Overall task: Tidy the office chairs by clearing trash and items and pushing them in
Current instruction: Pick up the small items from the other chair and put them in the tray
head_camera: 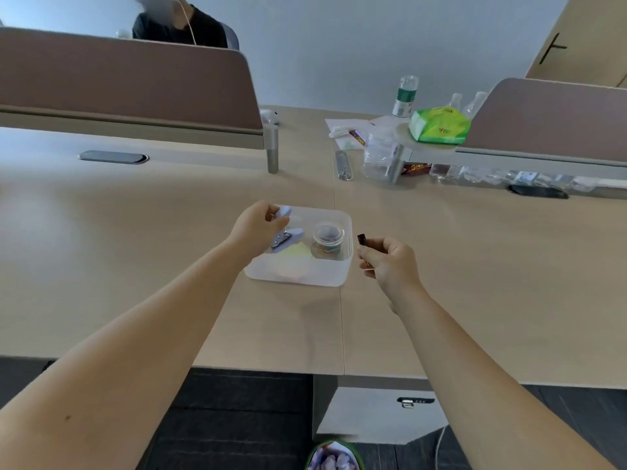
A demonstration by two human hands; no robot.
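Note:
A clear plastic bin [336, 278] sits on the light wood desk [135, 252] in front of me. My left hand [252, 228] grips a pale blue hole punch [285, 232] and holds it over the bin's left side. Inside the bin are a small round jar of coloured clips [327, 240] and yellow and pink sticky notes [295, 257]. My right hand [390, 262] hovers just right of the bin, pinching a small black object [362, 239] between the fingertips. No office chair shows in this view.
Brown divider panels [129, 83] rise at the back left and back right. Water bottles [405, 96], a green tissue pack [439, 125] and small boxes crowd the back right. A person sits behind the left panel. A white drawer unit [376, 415] and a waste bin [334, 457] stand under the desk.

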